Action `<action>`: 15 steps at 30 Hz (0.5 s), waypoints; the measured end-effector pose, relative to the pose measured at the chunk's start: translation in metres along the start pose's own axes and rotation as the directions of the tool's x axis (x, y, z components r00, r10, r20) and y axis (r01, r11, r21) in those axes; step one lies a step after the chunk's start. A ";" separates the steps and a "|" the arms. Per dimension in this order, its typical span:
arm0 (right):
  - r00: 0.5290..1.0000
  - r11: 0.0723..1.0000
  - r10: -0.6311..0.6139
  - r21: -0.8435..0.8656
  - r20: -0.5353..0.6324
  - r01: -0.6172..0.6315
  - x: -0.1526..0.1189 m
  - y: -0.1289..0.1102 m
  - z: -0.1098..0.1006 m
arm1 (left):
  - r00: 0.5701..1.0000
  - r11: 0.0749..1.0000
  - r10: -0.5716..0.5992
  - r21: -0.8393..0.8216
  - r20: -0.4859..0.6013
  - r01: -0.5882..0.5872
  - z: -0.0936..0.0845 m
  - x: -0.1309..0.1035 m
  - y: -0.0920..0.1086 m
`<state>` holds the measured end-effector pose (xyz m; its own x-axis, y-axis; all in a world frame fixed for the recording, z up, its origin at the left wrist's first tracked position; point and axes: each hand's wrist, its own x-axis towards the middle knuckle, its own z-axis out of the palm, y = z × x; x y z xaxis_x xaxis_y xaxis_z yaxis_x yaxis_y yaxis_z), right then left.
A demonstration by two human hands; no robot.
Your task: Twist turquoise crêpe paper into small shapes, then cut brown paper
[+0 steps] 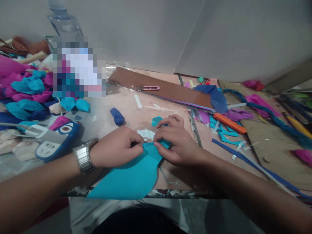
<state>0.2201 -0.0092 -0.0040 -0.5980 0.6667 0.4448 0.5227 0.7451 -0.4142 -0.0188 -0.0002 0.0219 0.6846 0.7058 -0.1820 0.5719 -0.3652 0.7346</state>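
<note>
A turquoise sheet of paper or thin foam (129, 177) hangs partly over the table's front edge. My left hand (119, 147), with a metal watch (84, 157) on its wrist, is closed in a pinch on the sheet's upper edge. Just beside it, my right hand (176, 141) pinches the same edge between thumb and forefinger, its other fingers curled. Beyond the hands lie a small turquoise piece (157, 121) and a white patch (145, 134) on the table. A dark blue folded piece (117, 116) rests farther left.
Pink, turquoise and blue bundles (29, 86) pile up at the left, near a blue-and-grey character-shaped object (58, 139). A clear bottle (64, 19) stands behind. Brown sheets (161, 86) bear a small pink snipper (151, 88). An orange-handled cutter (229, 123) and strips lie right.
</note>
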 end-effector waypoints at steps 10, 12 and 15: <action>0.998 1.000 0.026 -0.001 -0.061 -0.026 0.000 0.004 -0.003 | 0.999 0.998 -0.045 0.034 0.019 0.044 -0.009 0.000 -0.002; 0.997 0.999 0.036 0.001 -0.062 -0.036 0.000 0.004 -0.003 | 0.998 0.997 -0.062 0.043 0.008 0.061 -0.010 0.000 -0.003; 0.997 0.999 0.046 0.014 -0.057 -0.045 0.000 0.004 -0.003 | 0.996 0.994 -0.092 0.053 0.006 0.091 -0.011 0.000 -0.004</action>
<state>0.2242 -0.0059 -0.0029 -0.5377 0.7000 0.4701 0.5407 0.7140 -0.4448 -0.0260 0.0078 0.0264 0.6320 0.7326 -0.2529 0.6551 -0.3306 0.6794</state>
